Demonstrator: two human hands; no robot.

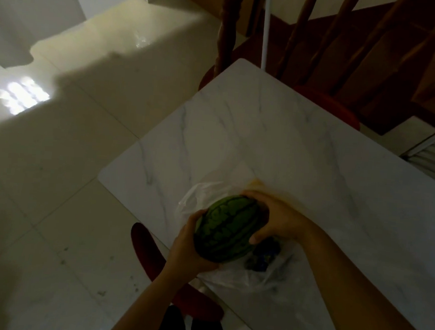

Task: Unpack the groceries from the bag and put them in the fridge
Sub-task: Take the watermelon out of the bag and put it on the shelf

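Watermelon (226,228) held over clear plastic bag (232,269) at near corner of marble table (277,143). Long axis tilted, near-left to far-right. Left hand (191,250) cupped under near-left end; right hand (275,220) wrapped over far-right end; both closed on fruit. Dark items remaining in bag, unidentifiable. Fridge not in view.

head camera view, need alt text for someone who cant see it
Two bare hands, left hand and right hand, hold a small striped green watermelon over a crumpled clear plastic bag lying on a white marble-patterned table. The room is dim, with pale floor tiles and dark red chairs around the table.
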